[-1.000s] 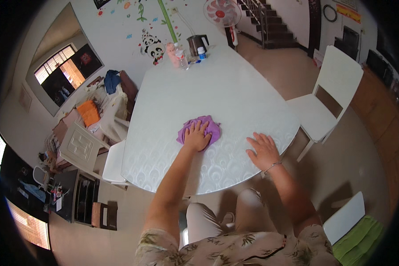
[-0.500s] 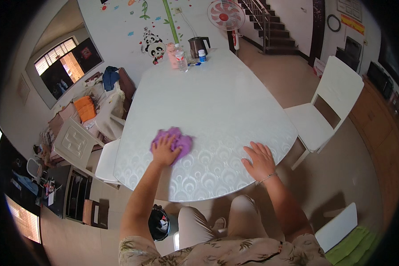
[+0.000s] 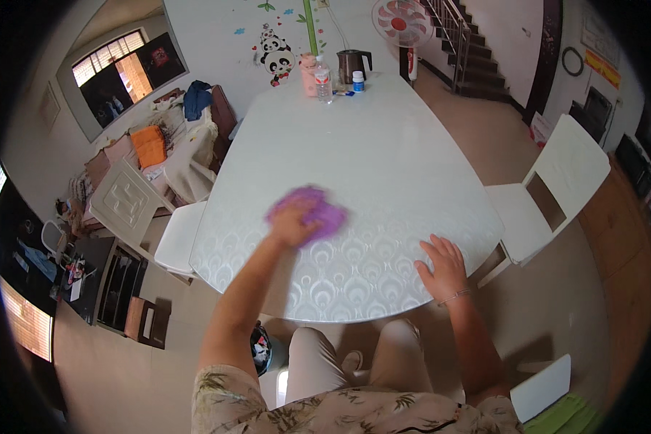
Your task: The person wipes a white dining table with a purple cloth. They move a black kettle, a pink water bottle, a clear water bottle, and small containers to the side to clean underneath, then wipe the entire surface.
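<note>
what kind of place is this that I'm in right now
Probably the dining and living area of a home: there's a white table with white chairs, a cushioned sofa on the left, and a staircase at the back.

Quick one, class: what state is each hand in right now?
Left hand: on the purple cloth, blurred; whether its fingers grip cannot be told.
Right hand: open, holding nothing, near the edge of the table.
</note>
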Demonstrator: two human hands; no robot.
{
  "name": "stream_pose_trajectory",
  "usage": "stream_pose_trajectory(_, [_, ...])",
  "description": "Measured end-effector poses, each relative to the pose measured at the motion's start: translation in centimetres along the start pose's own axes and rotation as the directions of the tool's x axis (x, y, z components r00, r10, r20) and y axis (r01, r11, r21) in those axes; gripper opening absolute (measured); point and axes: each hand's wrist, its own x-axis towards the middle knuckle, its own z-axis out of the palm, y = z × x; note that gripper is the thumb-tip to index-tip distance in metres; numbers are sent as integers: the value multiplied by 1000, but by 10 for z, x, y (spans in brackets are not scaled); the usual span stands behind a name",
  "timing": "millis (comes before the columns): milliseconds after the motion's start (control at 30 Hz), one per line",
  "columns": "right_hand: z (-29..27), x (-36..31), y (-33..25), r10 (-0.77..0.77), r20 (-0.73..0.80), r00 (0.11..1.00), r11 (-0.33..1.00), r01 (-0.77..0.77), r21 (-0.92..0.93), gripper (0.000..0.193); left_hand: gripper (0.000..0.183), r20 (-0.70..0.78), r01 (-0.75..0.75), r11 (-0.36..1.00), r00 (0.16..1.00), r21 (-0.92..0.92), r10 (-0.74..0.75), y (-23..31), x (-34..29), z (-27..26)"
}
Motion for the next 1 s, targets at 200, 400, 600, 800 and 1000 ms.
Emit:
stream_pose_trajectory(200, [2,0,0,-54,10,999,999,54,-3,45,76,-71,316,927,949,201,-308,-64,-70,-17])
stream_pose_trajectory(400, [1,7,-4,-134,25,991,990,135,-38,46,71,-66,280,947,960,156,-273,-74,-114,-40])
stream_pose_trajectory(600, [-1,9,-4,-130,5,991,991,130,-40,47,69,-207,628,755,777,189,-595,-162,-10,-51])
stream_pose_trajectory(800, [-2,10,-7,-106,23,994,993,107,-44,44,76,-128,524,839,851,147,-509,-52,155,2])
stream_pose_trajectory(1000, [-4,9,-9,-92,-16,996,995,91,-39,44,81,-22,312,944,950,105,-311,66,163,34])
